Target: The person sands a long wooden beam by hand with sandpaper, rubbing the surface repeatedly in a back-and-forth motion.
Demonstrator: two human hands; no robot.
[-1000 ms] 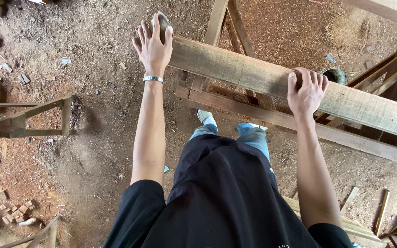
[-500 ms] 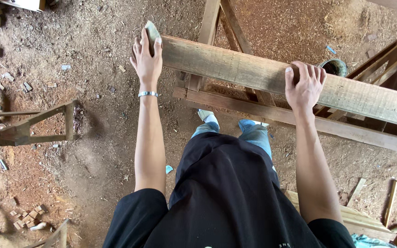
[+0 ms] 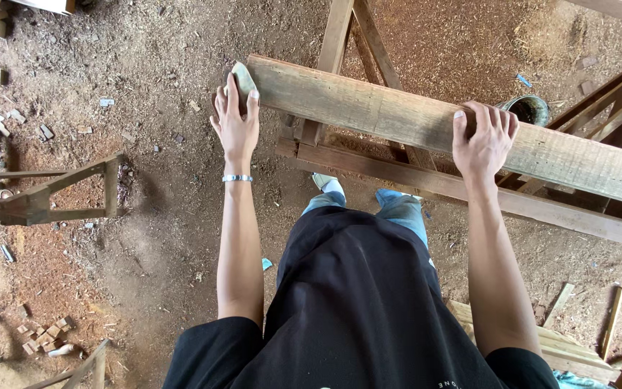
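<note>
Worker at a trestle, seen from above. The plank [image 3: 426, 126] lies flat across a wooden frame [image 3: 368, 155], running from upper left down to the right edge of view. The left hand [image 3: 235, 126] presses a small pale pad [image 3: 242, 78] — probably abrasive paper or a sanding block — against the plank's left end, fingers stretched nearly straight and close together over it. The right hand [image 3: 484, 140] rests on the plank's near edge toward the middle, fingers curled over the top face, thumb out of sight; it steadies rather than lifts.

Handling, as judged: the plank looks rough-sawn, stiff and fairly heavy — not slippery, with splinters likely along the edges. A long board of this kind is best taken with two hands set well apart on its long edges. The pad looks light and thin, easily pinched or pressed flat under the palm.

Packages, labels, signs: none legible. A round dark can [image 3: 527, 109] stands on the dirt floor [image 3: 145, 238] beyond the plank; small blue scraps and pale offcuts [image 3: 41, 338] lie scattered on the sawdust.
</note>
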